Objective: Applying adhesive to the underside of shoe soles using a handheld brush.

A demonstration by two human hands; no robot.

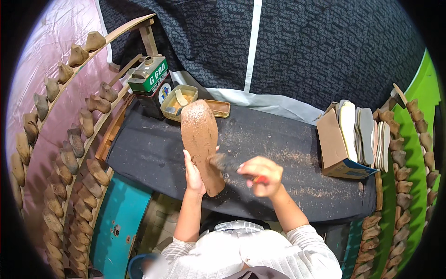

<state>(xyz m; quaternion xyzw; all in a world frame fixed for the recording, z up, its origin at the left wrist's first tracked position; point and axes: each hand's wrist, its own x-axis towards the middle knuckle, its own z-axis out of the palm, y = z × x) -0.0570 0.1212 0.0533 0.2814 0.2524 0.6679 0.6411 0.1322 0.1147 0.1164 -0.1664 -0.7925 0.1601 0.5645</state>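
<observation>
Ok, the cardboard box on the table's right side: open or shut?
Open. White and grey sole-shaped pieces stick out of the cardboard box, with no lid over them.

Attire of the wearer, as I see it from my remote station: a loose white top (265,249), faintly lined in grey across its front; left sleeve (178,249) and right sleeve (304,235) white, banded with fine stripes. The forearms (187,218), left hand (193,174) and right hand (264,176) are bare. A greyish-mauve fabric (267,273), type indeterminable to me, borders below.
</observation>
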